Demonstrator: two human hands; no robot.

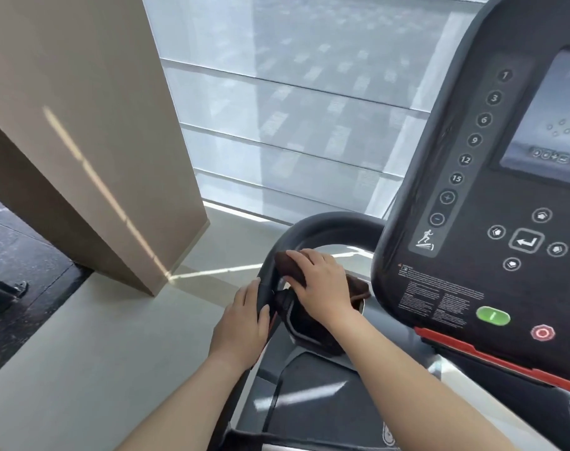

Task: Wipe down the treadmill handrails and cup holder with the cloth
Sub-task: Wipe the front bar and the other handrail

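Note:
The treadmill's dark left handrail [313,226] curves from the console round to the near side. My left hand [244,323] grips this rail from the outside, fingers wrapped over it. My right hand [322,284] presses a dark brown cloth [290,266] down inside the loop of the rail, over the cup holder [296,323] beside the console. Part of the cloth sticks out beyond my fingertips and more shows by my wrist near the console edge. Most of the cup holder is hidden under my hand and the cloth.
The black console [472,222] with number buttons, a screen, a green start button [493,315] and a red stop button [542,332] fills the right. A beige pillar [81,141] stands at the left on a pale ledge. Shaded windows lie ahead; the running belt [309,385] is below.

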